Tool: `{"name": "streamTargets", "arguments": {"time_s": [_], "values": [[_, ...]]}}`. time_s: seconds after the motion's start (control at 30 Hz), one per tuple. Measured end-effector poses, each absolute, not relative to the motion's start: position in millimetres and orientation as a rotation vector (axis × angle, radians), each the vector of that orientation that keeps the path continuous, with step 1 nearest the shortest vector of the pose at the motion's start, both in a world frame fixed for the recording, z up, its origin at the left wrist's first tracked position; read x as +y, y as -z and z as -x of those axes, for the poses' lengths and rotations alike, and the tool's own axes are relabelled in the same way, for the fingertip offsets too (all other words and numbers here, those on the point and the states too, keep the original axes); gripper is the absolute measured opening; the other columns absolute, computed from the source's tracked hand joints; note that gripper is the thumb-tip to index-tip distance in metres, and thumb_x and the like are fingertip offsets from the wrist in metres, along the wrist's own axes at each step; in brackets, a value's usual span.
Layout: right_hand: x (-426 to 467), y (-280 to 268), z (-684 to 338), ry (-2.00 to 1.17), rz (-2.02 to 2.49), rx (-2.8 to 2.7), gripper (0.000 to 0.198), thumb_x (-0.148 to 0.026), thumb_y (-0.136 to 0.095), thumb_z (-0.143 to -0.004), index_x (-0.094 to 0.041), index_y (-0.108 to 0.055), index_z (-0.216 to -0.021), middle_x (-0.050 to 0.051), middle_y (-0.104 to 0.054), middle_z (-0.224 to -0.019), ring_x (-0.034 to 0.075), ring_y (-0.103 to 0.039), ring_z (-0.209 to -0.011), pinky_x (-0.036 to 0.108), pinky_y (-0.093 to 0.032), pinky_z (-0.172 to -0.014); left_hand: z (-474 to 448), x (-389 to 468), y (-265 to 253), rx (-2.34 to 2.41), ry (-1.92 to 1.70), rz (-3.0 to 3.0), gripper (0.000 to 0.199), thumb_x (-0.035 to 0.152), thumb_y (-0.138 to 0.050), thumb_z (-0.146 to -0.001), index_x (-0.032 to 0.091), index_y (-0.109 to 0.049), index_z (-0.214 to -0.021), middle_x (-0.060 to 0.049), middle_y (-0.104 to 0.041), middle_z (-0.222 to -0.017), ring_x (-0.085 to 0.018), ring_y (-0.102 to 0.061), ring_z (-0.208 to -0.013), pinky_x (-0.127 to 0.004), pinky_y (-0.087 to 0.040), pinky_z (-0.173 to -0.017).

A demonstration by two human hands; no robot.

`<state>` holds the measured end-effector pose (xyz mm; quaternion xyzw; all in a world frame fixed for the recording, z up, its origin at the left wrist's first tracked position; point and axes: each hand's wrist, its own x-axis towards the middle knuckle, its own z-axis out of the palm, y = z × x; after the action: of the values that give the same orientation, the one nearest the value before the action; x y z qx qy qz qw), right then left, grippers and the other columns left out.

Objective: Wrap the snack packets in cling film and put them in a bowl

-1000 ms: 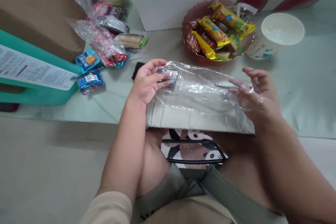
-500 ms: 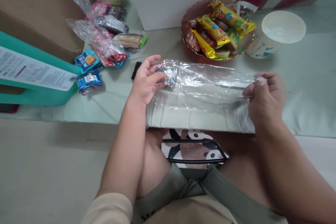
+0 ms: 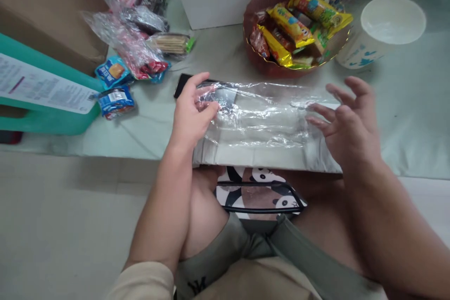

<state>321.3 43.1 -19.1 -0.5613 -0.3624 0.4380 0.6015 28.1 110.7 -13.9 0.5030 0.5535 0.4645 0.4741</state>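
At the table's [image 3: 415,117] front edge, clear plastic film [image 3: 263,126] spans the space between my hands, its spreading apparently done, no fold or tie yet visible. My right hand [image 3: 353,126] has its fingers splayed at one end; whether my left hand [image 3: 193,115] pinches the other (glare muddles things) I cannot tell. Wrapped snacks [image 3: 291,27] fill the bowl [image 3: 269,66] farther from that edge.

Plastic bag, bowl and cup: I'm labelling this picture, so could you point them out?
Plastic bag [image 3: 263,119], head view: middle of the clear film.
Bowl [image 3: 258,5], head view: bare inner wall.
Cup [image 3: 362,47], head view: outer wall.
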Motion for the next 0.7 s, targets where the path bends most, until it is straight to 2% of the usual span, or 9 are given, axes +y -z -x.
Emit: {"name": "streamTargets", "arguments": {"time_s": [0.07, 0.17, 0.33, 0.4, 0.5, 0.6, 0.7], "values": [[43.5, 25.8, -324.0, -0.969, 1.368, -0.836, 0.051, -0.038, -0.08, -0.074, -0.039, -0.058, -0.12, 0.001, -0.064, -0.117, 0.018, -0.07, -0.086, 0.032, -0.061, -0.069, -29.3, 111.6, 13.5, 1.355, -1.147, -1.197, 0.049, 0.014, -0.073, -0.076, 0.028, -0.064, -0.122, -0.005, -0.072, -0.121, -0.018, -0.072, -0.093, -0.025, -0.056, -0.068], [44.5, 33.5, -327.8, -1.007, 1.452, -0.834, 0.043, -0.042, -0.074, -0.082, -0.032, -0.059, -0.121, -0.002, -0.063, -0.084, 0.015, -0.063, -0.065, 0.03, -0.057, -0.059, -30.7, 115.0, 14.5, 1.388, -1.145, -1.138, 0.035, 0.013, -0.071, -0.076, 0.024, -0.067, -0.108, -0.005, -0.071, -0.119, -0.015, -0.069, -0.082, -0.023, -0.054, -0.061], [46.5, 28.4, -321.3, -1.064, 1.406, -0.868, 0.042, -0.039, -0.081, -0.076, -0.027, -0.062, -0.111, -0.005, -0.065, -0.074, 0.014, -0.069, -0.068, 0.028, -0.061, -0.069, -33.2, 119.0, 15.3, 1.416, -1.09, -1.097, 0.027, 0.013, -0.07, -0.075, 0.023, -0.068, -0.1, -0.004, -0.069, -0.118, -0.012, -0.066, -0.076, -0.021, -0.049, -0.055], [48.0, 24.6, -316.4, -1.048, 1.401, -0.846, 0.038, -0.037, -0.081, -0.074, -0.027, -0.062, -0.106, -0.008, -0.062, -0.067, 0.013, -0.068, -0.062, 0.027, -0.061, -0.065, -32.8, 119.9, 16.1, 1.422, -1.055, -1.106, 0.031, 0.013, -0.072, -0.075, 0.024, -0.068, -0.104, -0.004, -0.068, -0.121, -0.012, -0.066, -0.075, -0.021, -0.049, -0.054], [49.5, 23.2, -312.7, -1.12, 1.432, -0.791, 0.04, -0.035, -0.081, -0.072, -0.028, -0.06, -0.105, -0.01, -0.059, -0.06, 0.015, -0.067, -0.056, 0.027, -0.058, -0.056, -27.5, 119.0, 20.4, 1.424, -1.07, -1.121, 0.049, 0.017, -0.079, -0.074, 0.029, -0.064, -0.12, -0.004, -0.067, -0.122, -0.014, -0.067, -0.078, -0.022, -0.05, -0.059], [48.4, 26.3, -314.2, -1.208, 1.49, -0.788, 0.041, -0.031, -0.079, -0.073, -0.028, -0.059, -0.109, -0.011, -0.059, -0.056, 0.015, -0.068, -0.058, 0.026, -0.058, -0.058, -16.7, 112.5, 25.3, 1.444, -1.128, -1.176, 0.064, 0.023, -0.083, -0.075, 0.033, -0.057, -0.133, -0.003, -0.067, -0.11, -0.013, -0.065, -0.074, -0.022, -0.049, -0.061], [45.3, 29.3, -316.7, -1.21, 1.541, -0.847, 0.039, -0.03, -0.076, -0.077, -0.027, -0.062, -0.114, -0.008, -0.064, -0.06, 0.015, -0.068, -0.06, 0.024, -0.055, -0.058, -5.6, 101.4, 23.9, 1.517, -1.098, -1.194, 0.07, 0.026, -0.084, -0.075, 0.032, -0.054, -0.137, 0.0, -0.063, -0.093, -0.011, -0.061, -0.065, -0.022, -0.047, -0.057]]}}
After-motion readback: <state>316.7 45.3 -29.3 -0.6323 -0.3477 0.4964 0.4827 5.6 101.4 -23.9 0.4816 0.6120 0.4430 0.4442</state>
